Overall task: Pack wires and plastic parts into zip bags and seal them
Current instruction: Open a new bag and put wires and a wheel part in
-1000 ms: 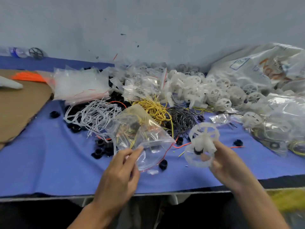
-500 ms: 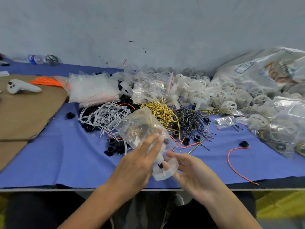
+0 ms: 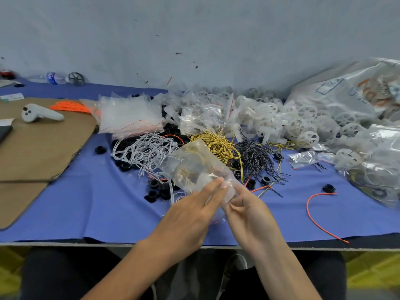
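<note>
A cardboard sheet [image 3: 43, 148] covers the tabletop's left edge, and behind the middle lie empty bags [image 3: 129, 118], white wires [image 3: 145, 152], yellow wires [image 3: 218, 146] and black wires [image 3: 255, 156]. Near the front edge at centre, the zip bag [image 3: 194, 167] with wires inside is held up between both hands: the left hand [image 3: 190, 215] lays straight fingers on it, thumb hidden, while the right hand [image 3: 249, 213] curls its fingers around the bag's near end. Plastic wheels [image 3: 292, 122] pile toward the right back corner.
</note>
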Tool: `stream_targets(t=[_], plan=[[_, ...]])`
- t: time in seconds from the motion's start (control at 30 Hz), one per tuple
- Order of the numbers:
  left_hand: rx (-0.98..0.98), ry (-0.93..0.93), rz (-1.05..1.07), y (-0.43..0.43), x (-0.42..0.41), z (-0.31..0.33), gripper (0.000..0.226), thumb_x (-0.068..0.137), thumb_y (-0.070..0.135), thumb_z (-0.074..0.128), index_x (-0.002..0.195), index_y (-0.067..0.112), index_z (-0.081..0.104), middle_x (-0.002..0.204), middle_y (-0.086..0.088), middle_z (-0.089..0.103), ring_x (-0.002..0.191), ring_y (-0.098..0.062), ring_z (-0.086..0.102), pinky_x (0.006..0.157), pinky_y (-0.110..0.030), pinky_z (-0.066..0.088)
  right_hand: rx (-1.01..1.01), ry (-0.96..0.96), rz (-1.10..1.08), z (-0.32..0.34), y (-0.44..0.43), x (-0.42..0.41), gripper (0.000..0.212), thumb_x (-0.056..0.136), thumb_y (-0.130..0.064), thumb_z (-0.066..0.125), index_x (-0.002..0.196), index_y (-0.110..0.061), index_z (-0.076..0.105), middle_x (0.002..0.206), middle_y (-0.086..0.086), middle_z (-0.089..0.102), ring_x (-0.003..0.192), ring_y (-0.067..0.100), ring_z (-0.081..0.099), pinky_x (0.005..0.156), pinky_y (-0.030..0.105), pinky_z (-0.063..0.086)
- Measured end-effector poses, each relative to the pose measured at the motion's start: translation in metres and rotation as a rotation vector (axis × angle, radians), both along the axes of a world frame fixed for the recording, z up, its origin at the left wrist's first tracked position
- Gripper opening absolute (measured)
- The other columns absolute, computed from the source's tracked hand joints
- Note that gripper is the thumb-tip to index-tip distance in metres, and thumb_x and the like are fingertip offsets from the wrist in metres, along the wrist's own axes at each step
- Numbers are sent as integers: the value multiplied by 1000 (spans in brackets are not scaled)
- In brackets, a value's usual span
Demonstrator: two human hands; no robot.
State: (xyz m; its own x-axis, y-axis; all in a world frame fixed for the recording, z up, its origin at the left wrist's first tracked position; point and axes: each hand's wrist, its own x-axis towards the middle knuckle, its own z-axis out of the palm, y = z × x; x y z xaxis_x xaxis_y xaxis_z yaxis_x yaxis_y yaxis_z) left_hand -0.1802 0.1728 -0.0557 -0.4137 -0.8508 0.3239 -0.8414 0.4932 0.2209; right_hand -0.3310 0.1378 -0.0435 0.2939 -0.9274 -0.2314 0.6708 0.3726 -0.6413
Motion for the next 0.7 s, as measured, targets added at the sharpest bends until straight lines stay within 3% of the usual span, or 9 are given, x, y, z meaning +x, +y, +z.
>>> stream_targets(t=[0.17,0.33,0.47,0.53,0.57,0.6,0.63,0.67,0.7], plan=[[-25,29,-50,-1,-1,5,88,77,-1,46,157,16,13,165,1,10,130,-27,47,96,-38,50,-259,338,-70,-16,-5,22,30,97,4,48,126,4,54,121,25,64,119,32,60,104,45,44],[24,-5,-38,-3,4,4,88,80,-2,45,158,17,7,165,3,-1,137,-28,38,103,-41,42,-436,720,59,-17,-12,25,36,95,3,46,101,-23,70,103,10,74,98,19,71,72,27,57],[27,19,-39,-1,8,8,80,82,3,38,157,15,13,165,1,6,133,-30,41,100,-42,46,-371,750,298,-18,-26,22,39,97,5,36,104,-20,66,108,10,73,90,10,70,67,20,54],[28,40,-44,1,9,10,77,84,9,31,158,17,11,165,4,3,134,-28,39,99,-41,46,-255,702,404,-21,-23,33,36,99,8,33,117,-14,55,131,24,57,94,13,68,86,29,56],[36,54,-50,1,9,11,78,84,8,33,158,19,9,165,7,0,136,-27,36,99,-42,46,-77,746,265,-19,-23,43,41,97,13,30,125,-9,49,137,29,49,105,19,65,102,34,49],[41,75,-57,1,10,12,82,83,5,38,158,20,9,164,9,-2,139,-25,33,99,-42,46,-75,817,200,-18,-23,50,47,94,17,31,128,-9,50,137,26,48,117,26,59,108,35,41],[38,99,-65,0,10,13,85,81,2,40,158,21,9,164,12,-2,141,-23,31,98,-43,47,-142,741,235,-12,-23,53,42,96,7,35,126,-14,56,131,21,53,121,29,56,106,36,41],[32,120,-71,0,10,15,87,79,0,40,158,21,10,163,13,-1,143,-22,29,98,-44,48,-227,500,300,-1,-23,51,33,98,-8,39,119,-17,63,121,16,60,116,29,59,101,36,45],[26,135,-73,-1,10,18,88,78,0,39,158,21,11,163,13,0,144,-23,28,97,-45,49,-217,417,293,4,-29,50,31,100,-17,38,115,-15,65,110,15,66,105,25,64,94,34,49]])
